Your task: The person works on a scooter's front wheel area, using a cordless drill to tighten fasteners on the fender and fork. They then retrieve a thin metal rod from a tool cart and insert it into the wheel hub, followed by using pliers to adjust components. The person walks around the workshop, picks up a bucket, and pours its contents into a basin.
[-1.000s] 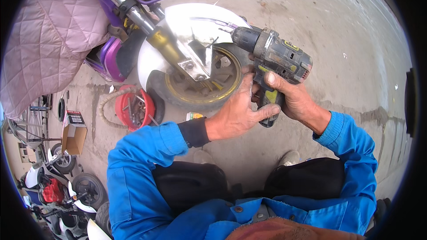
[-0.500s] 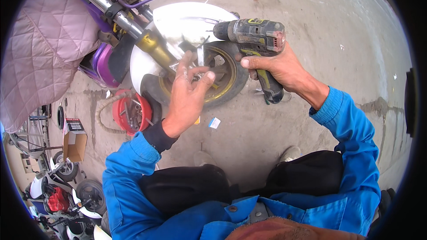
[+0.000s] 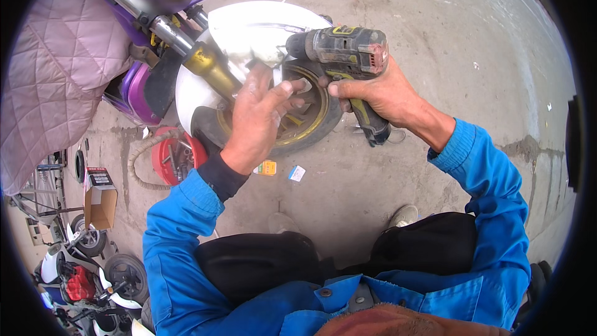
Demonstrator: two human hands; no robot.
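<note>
My right hand [image 3: 382, 96] is wrapped round the handle of a cordless drill [image 3: 348, 50], black with yellow-green trim and a dusty red patch at the back. The drill's chuck points left, above the front wheel [image 3: 311, 127] of a scooter, a black tyre on a gold rim. My left hand [image 3: 258, 115] is held over the wheel's hub with its fingers apart, somewhat blurred; I make out nothing gripped in it. A white front fender [image 3: 249, 22] arches over the tyre. Beside it slants a fork leg [image 3: 208, 65] with a gold lower part. My left hand hides part of the hub.
A red bucket [image 3: 163, 158] of metal tools, with a wrapped handle, stands left of the wheel. Two small cards, one yellow [image 3: 266, 168] and one white [image 3: 297, 173], lie on the concrete. An open cardboard box [image 3: 99, 205] and parked scooters [image 3: 81, 280] are farther left. A quilted pink cover [image 3: 68, 56] hangs upper left.
The drill and my right hand have shifted slightly left. My left hand has turned over the hub, its fingers changing position. The yellow card now shows more fully below it.
</note>
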